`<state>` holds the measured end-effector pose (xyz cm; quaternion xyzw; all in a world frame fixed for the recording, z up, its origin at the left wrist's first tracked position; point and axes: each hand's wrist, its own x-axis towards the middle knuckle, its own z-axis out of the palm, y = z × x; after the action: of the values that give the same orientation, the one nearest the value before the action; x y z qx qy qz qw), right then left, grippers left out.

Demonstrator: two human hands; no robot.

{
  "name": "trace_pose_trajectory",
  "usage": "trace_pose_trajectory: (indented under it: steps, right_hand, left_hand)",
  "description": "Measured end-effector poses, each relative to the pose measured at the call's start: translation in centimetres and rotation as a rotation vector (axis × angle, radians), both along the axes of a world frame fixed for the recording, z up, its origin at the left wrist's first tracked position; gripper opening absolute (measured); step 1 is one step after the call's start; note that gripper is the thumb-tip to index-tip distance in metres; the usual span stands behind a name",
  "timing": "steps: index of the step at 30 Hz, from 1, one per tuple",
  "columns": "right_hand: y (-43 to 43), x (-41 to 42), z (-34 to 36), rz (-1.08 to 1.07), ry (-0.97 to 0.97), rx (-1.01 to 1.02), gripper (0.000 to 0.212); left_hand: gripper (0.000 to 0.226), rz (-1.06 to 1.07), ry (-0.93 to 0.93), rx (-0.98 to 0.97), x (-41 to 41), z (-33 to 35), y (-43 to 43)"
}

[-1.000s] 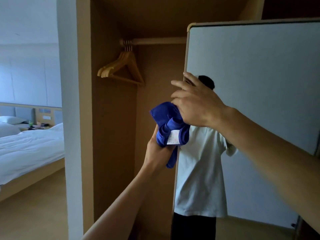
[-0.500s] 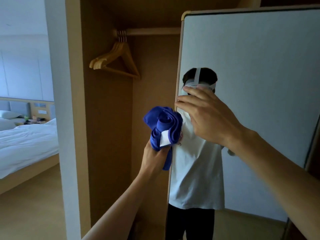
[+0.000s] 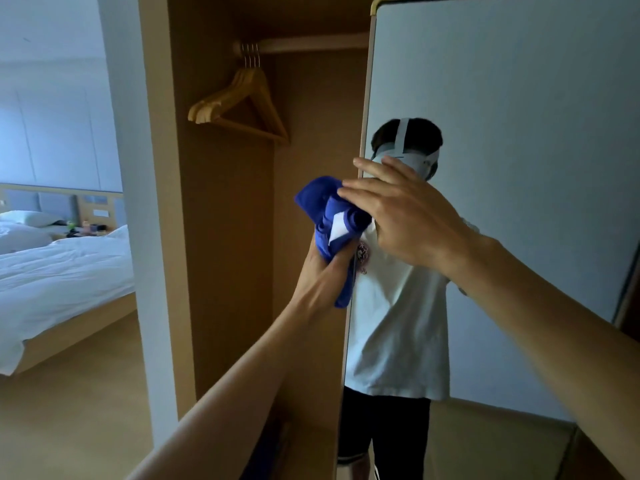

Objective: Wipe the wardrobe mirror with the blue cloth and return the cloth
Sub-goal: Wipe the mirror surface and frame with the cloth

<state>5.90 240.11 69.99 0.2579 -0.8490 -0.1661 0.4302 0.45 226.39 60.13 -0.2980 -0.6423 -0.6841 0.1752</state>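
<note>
The blue cloth is bunched up, with a white label showing, just left of the mirror's edge. My left hand grips its lower part from below, arm stretched forward. My right hand is raised in front of the wardrobe mirror, with its straight fingers reaching left onto the top of the cloth. The mirror covers the open wardrobe door at the right and reflects a person in a white T-shirt.
The open wardrobe compartment holds wooden hangers on a rail at the top. A white wall post stands at its left. Beyond it a bed with white bedding sits on a tan floor.
My right hand lifted off the cloth, drew slightly right, and now its fingertips reach back onto the cloth's top. My left hand has kept its grip on the cloth.
</note>
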Motion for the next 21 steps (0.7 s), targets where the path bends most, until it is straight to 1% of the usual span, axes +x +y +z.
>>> trace_pose_trajectory:
  steps: [2,4,5,8,11,14,15,16,17,19,20,21]
  right_hand:
    - [0.1,0.1,0.6,-0.008,-0.001,-0.01,0.069]
    - [0.2,0.2,0.6,-0.012,0.003,-0.004,0.072]
    - [0.2,0.2,0.5,-0.019,-0.002,0.007,0.071]
    - [0.3,-0.1,-0.6,-0.05,-0.05,0.064,0.063]
    - [0.3,-0.6,-1.8,-0.06,-0.078,0.14,0.055]
    - [0.0,-0.9,-3.0,-0.071,-0.091,0.254,0.065]
    - [0.0,-1.0,-3.2,-0.074,-0.095,0.268,0.066]
    - [0.0,-1.0,-3.3,-0.072,-0.092,0.262,0.065]
    - [0.1,-1.0,-3.2,-0.064,-0.084,0.241,0.064]
    - [0.3,-0.9,-2.6,-0.041,-0.045,0.181,0.06]
    - [0.5,-0.8,-2.3,-0.019,-0.013,0.15,0.057]
    - [0.7,-0.7,-2.0,0.005,0.016,0.12,0.054]
  left_hand:
    - [0.028,0.017,-0.063,0.017,-0.5,0.3,0.2]
    - [0.039,0.031,-0.156,0.009,-1.0,-1.2,0.3]
    - [0.039,0.032,-0.182,0.006,-1.1,-2.5,0.4]
    - [0.015,0.057,-0.267,-0.023,-0.6,-6.7,0.6]
    - [0.028,0.032,-0.328,-0.09,0.2,-10.5,0.3]
    - [0.048,0.066,-0.244,-0.195,0.6,-11.8,-0.2]
    - [0.053,0.074,-0.236,-0.197,0.8,-11.4,-0.3]
    - [0.053,0.081,-0.221,-0.189,0.7,-10.7,-0.4]
    - [0.048,0.084,-0.199,-0.182,0.7,-9.6,-0.3]
    - [0.019,0.08,-0.17,-0.11,0.5,-6.8,0.0]
    - [0.01,0.056,-0.162,-0.067,0.3,-5.3,0.1]
    - [0.015,0.04,-0.152,-0.038,0.1,-4.0,0.2]
